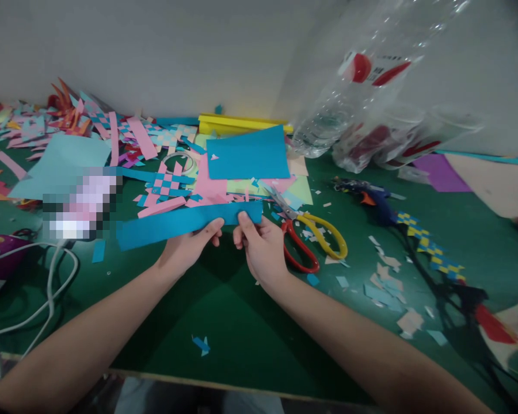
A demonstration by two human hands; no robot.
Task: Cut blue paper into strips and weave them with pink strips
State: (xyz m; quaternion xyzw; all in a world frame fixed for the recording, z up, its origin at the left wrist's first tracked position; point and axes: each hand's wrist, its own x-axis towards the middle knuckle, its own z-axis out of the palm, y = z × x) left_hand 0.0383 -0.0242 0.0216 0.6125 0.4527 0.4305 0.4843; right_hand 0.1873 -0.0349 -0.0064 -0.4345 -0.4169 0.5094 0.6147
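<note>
A long blue paper strip (172,226) stretches between my hands, a little above the green table. My left hand (196,244) pinches it near its middle, thumb on top. Close to the strip's right end, my right hand (261,244) grips it between thumb and curled fingers. Just right of that hand lie scissors (313,233) with one red and one yellow handle, their blades pointing to the back left. Behind the strip is a woven pink and blue paper piece (169,184). Farther back a blue paper sheet (248,155) rests on other coloured papers.
Paper scraps (388,282) litter the right side. A plastic bottle (323,126) and plastic-wrapped cups (414,132) stand at the back. A glue gun (375,201) lies at right. On the left are a blurred phone (86,201), a white cable (52,276) and a paper pile (38,126).
</note>
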